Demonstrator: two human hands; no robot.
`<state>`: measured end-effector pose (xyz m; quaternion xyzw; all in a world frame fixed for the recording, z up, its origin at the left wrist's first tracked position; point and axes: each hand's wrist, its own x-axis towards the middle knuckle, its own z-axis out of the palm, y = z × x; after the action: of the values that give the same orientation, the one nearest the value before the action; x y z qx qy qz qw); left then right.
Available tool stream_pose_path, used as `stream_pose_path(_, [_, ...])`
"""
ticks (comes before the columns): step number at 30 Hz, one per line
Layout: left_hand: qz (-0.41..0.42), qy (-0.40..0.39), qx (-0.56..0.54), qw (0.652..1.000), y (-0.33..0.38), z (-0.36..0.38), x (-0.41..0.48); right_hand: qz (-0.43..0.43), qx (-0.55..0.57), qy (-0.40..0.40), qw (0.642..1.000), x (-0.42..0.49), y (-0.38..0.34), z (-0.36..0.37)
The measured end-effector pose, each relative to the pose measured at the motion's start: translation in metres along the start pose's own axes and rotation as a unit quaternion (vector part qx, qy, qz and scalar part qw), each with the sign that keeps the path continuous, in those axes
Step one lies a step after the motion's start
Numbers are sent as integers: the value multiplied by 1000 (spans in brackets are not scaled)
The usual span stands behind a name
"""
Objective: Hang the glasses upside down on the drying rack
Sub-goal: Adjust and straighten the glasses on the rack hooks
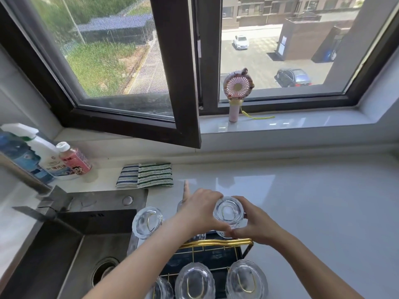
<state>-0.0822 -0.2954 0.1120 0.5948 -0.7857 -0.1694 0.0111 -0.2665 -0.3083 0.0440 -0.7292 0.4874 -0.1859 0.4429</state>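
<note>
A black drying rack (207, 255) with gold wire pegs stands on the counter beside the sink. Both my hands cup one clear glass (229, 210), upside down over a gold peg at the rack's far right. My left hand (201, 212) wraps its left side with the index finger pointing away; my right hand (251, 222) grips its right side. Another inverted glass (149, 221) hangs at the far left. Three more inverted glasses hang along the near row: one (195, 281), one (247, 279), and a partly hidden one (163, 288).
A steel sink (64, 251) with a faucet (43, 207) lies to the left. Cleaning bottles (54, 156) and folded striped cloths (149, 174) sit behind it. A small pink fan (236, 91) stands on the windowsill. White counter (323, 212) extends to the right.
</note>
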Motion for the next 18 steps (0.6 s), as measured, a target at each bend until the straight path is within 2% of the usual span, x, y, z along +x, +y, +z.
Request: stream_pose_path(18, [0, -33, -104, 994, -9, 7, 4, 23, -10, -18, 1000, 0, -4, 1])
